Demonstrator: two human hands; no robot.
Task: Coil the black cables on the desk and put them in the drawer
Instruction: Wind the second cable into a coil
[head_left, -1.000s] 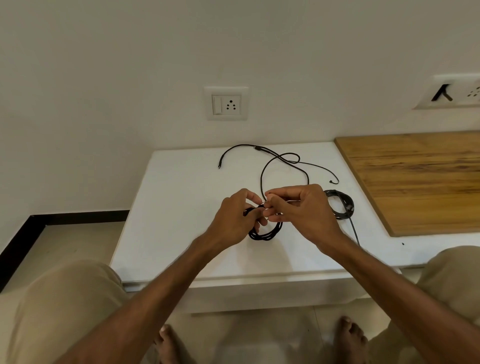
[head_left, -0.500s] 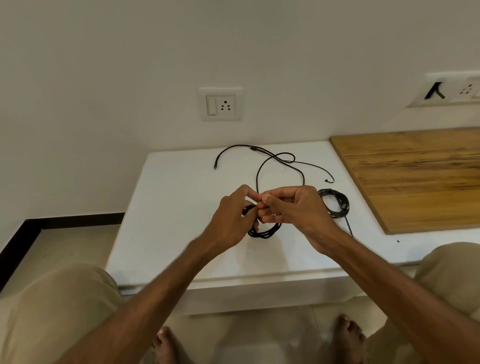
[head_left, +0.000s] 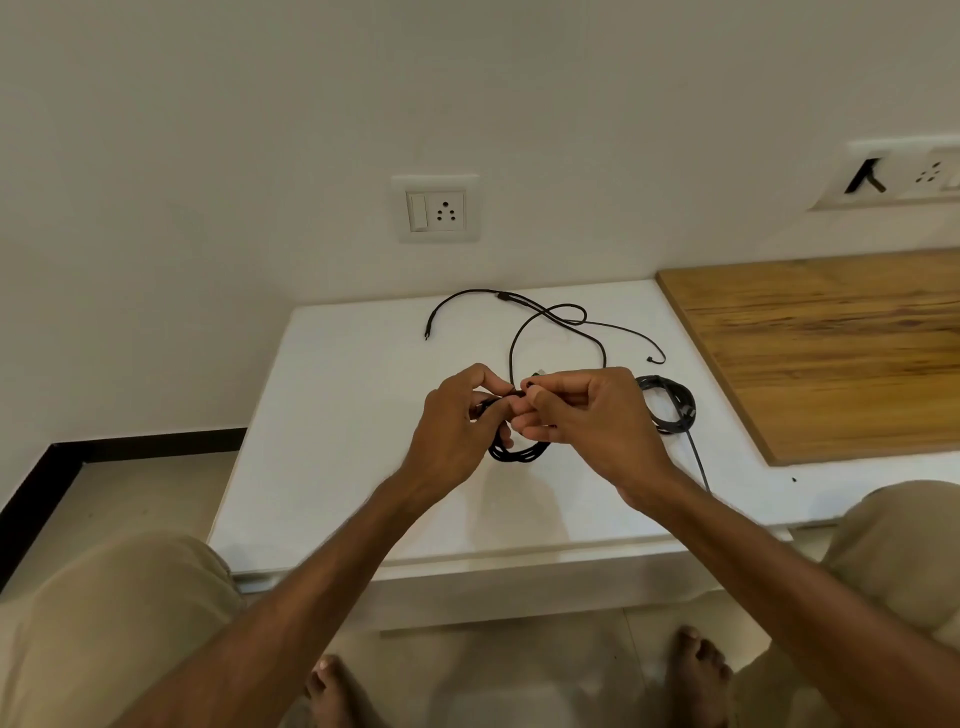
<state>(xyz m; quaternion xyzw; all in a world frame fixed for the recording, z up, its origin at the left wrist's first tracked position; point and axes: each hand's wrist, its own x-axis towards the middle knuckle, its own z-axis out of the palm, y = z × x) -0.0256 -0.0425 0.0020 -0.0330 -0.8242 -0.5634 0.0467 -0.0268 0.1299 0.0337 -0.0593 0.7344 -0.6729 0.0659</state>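
A thin black cable lies across the white desk (head_left: 332, 441). Part of it is wound into a small coil (head_left: 519, 453) that hangs under my hands above the desk's middle. My left hand (head_left: 457, 421) grips the coil's upper left side. My right hand (head_left: 587, 415) pinches the cable right beside it, fingertips of both hands nearly touching. The loose remainder of the cable (head_left: 556, 322) loops toward the back of the desk, its ends lying free. A second black coiled cable (head_left: 670, 402) rests on the desk just right of my right hand. No drawer front is clearly visible.
A wooden board (head_left: 831, 353) covers the desk's right part. A wall socket (head_left: 439, 210) sits above the desk, another socket panel (head_left: 904, 176) at the upper right. My knees and bare feet are below the desk's front edge.
My hands stay together on the coil, with my fingers shifting slightly on the cable. The view has shifted a little; the loose cable and the second coil lie as before.
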